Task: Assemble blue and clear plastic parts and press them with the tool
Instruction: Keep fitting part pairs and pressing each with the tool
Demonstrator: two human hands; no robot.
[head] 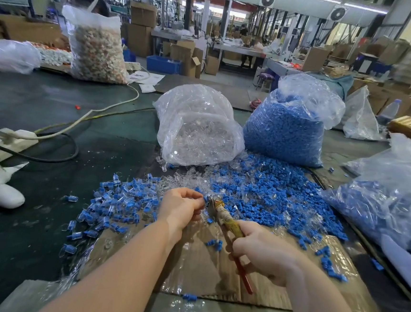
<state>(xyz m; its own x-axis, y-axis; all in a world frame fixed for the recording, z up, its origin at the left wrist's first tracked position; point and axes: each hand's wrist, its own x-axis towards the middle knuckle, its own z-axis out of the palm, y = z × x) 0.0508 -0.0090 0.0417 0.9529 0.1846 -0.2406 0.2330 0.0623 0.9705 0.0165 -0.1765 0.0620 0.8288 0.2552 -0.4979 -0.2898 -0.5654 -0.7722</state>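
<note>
Holding pliers [226, 220] in right hand [263, 250], left hand [182, 207] pinching blue part [204, 198] at the pliers' tip; loose parts pile [270, 194] and two bags [197, 127] crowding the desk [54, 107] behind.

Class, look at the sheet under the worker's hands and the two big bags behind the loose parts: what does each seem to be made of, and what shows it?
Sheet: brown cardboard, seemingly under glossy film. Clear-parts bag and blue-parts bag: thin clear plastic, crinkled and shiny, contents showing through.

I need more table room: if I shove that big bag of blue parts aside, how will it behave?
The bag of blue parts looks packed full, so probably heavy and slow to slide. Its thin clear plastic likely stretches or tears if yanked. Its top looks open, so tipping it may spill more onto the loose pile in front.
</note>
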